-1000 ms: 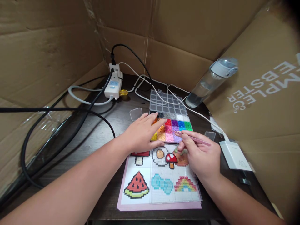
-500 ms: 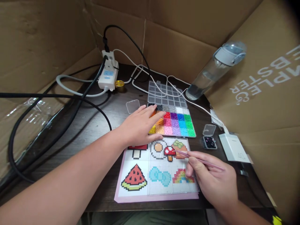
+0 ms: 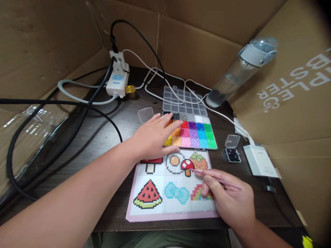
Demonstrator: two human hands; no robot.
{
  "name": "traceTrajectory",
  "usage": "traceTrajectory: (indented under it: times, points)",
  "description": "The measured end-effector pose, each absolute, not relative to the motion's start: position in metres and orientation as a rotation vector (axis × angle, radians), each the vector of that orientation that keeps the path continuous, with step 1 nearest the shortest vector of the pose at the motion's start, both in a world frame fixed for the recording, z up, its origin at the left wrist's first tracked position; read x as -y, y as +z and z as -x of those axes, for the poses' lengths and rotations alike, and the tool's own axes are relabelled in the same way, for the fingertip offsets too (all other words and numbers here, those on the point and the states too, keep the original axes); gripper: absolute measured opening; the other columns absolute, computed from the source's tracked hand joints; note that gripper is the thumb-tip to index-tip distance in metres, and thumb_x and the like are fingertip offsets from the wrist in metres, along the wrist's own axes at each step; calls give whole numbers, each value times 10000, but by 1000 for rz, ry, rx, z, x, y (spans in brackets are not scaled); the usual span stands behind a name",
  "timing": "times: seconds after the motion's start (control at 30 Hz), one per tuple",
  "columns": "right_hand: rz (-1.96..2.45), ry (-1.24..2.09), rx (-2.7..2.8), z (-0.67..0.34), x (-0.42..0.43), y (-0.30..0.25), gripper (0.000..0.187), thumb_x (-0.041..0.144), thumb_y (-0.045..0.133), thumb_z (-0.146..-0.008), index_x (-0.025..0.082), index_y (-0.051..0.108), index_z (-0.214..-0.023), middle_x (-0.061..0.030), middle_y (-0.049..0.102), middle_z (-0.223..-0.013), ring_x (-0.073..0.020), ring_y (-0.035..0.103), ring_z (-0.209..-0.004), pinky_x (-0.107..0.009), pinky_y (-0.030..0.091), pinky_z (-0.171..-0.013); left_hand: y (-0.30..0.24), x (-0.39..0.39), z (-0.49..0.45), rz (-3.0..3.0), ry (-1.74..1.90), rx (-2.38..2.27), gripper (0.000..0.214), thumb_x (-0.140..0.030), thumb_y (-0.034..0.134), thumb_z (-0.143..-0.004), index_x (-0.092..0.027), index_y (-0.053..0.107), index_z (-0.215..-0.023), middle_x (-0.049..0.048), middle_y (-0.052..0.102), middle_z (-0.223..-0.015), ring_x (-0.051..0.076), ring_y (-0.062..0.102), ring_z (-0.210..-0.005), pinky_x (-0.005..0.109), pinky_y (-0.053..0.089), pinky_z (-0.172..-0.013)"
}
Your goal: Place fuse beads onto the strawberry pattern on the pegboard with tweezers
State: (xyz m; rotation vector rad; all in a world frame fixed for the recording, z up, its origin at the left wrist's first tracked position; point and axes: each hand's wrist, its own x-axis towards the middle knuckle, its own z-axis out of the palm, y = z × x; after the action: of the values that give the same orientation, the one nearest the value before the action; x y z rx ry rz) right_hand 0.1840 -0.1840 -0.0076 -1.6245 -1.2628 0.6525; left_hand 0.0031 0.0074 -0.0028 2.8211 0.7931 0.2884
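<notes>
My right hand (image 3: 230, 193) pinches a pair of pink tweezers (image 3: 217, 179). Their tip meets the red, white and brown bead mushroom (image 3: 187, 166) on a clear pegboard (image 3: 178, 208). Whether a bead sits in the tip is too small to tell. Under the pegboard lies a printed pattern sheet (image 3: 168, 217) with a watermelon (image 3: 148, 196), a turquoise bow, a rainbow, an egg and an orange fruit. My left hand (image 3: 155, 136) rests with fingers spread over the left part of the bead box (image 3: 195, 132), whose compartments hold beads sorted by colour. The thumb lies near the pegboard's top edge.
The box's clear lid (image 3: 184, 101) lies folded back under a white cable. A small case of dark beads (image 3: 232, 155) stands at right beside a white power adapter (image 3: 260, 161). Behind are a water bottle (image 3: 232, 79), a power strip (image 3: 117, 81), a gold cup (image 3: 130, 91) and cardboard walls.
The tweezers' tip has moved left and slightly down, from the mushroom's right edge onto its lower cap. My left hand stays on the bead box. The camera view has shifted slightly.
</notes>
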Motion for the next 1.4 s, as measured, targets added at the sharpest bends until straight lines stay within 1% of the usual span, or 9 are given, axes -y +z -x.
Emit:
traceTrajectory:
  times: [0.3,0.47,0.83,1.07,1.3,1.4]
  points:
    - [1619,695,1248,-184,185,-10,161,222,639,-897,224,797,-926,9,693,-544,-124,649,-488,-231,565,-538,-2,-8,-3,-2832,285,-795,827,-639,553,-850,-207,299,-1508,201,329,-1560,312,292,-1462,492,193,-1192]
    - [1612,682,1258,-184,184,-10,160,222,637,-898,227,795,-923,14,697,-550,-119,658,-502,-224,577,-567,-2,-8,-3,-2826,277,-794,834,-646,547,-850,-205,297,-1512,207,322,-1563,312,283,-1466,491,185,-1196]
    - [1609,704,1245,-184,183,-10,166,222,634,-897,211,797,-927,6,693,-539,-123,656,-494,-225,581,-550,-2,-7,-3,-2816,283,-790,831,-636,559,-848,-201,306,-1508,205,320,-1566,316,282,-1466,497,181,-1197]
    - [1602,713,1233,-183,182,-10,162,217,636,-894,213,796,-920,12,686,-525,-107,639,-468,-196,558,-514,-3,-8,-3,-2813,291,-787,826,-636,560,-848,-199,313,-1504,204,316,-1568,318,280,-1467,498,178,-1197]
    - [1609,737,1215,-185,186,-13,161,238,637,-900,214,794,-928,0,698,-548,-121,652,-486,-220,567,-530,-2,-8,-3,-2823,296,-784,823,-634,560,-849,-194,316,-1501,210,327,-1560,319,297,-1459,494,186,-1194]
    - [1620,743,1201,-185,186,-16,162,248,637,-904,219,794,-931,-3,701,-556,-129,665,-512,-226,565,-540,-3,-8,-3,-2812,305,-781,824,-636,561,-846,-202,315,-1502,195,318,-1569,322,292,-1461,497,182,-1195]
